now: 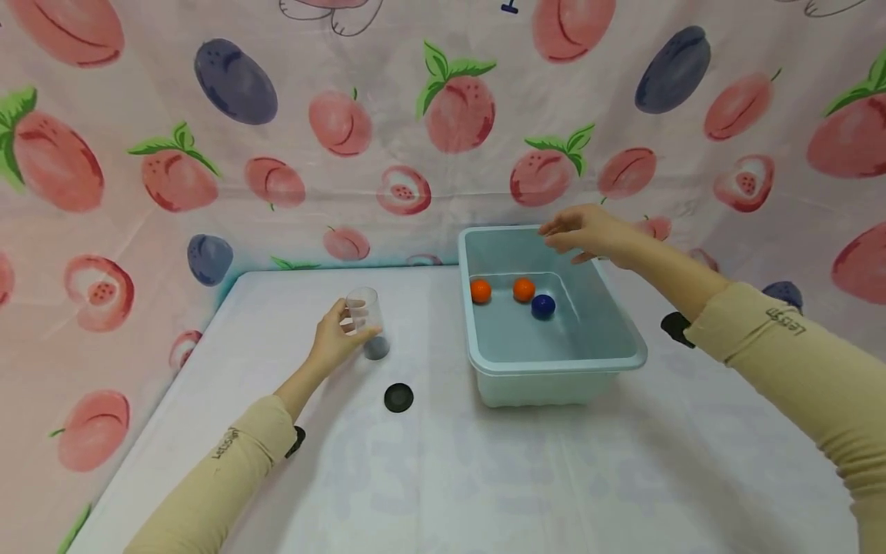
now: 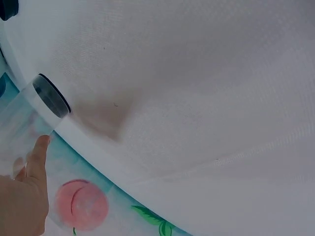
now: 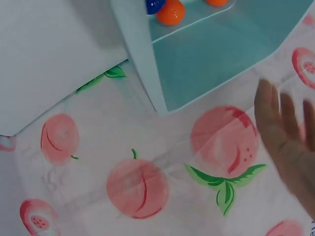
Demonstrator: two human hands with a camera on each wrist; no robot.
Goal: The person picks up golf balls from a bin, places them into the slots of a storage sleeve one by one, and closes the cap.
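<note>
A: Left hand (image 1: 332,340), quick: what's it doing?

B: Pinching a clear cylinder (image 1: 371,309), thumb one side, fingers the other. Beige sleeve (image 1: 214,469) runs back toward the near edge.

A: Closest thing on the white table (image 1: 429,492)?

B: Black disc (image 1: 398,398), lying flat, near the cylinder but apart from it.

A: Cylinder position?

B: Left of the bin, just past the disc. Slightly tilted, dark end down. Can't tell if that end touches the tabletop.

A: Bin?

B: Light blue bin (image 1: 547,367), right of the cylinder, well apart from it. Inside, near to far: dark blue ball (image 1: 543,307), then two orange ones. One orange ball (image 1: 524,289) is just beside the blue; the other orange ball (image 1: 481,291) is over by the left wall.

A: Right hand?

B: Right hand (image 1: 591,231) hangs above the bin's far right part, fingers loose and slightly bent, spread apart in the right wrist view, well above the balls.

A: Behind all that?

B: Pale cloth (image 1: 388,77), printed with pink peaches, green leaves and dark blue fruit.
</note>
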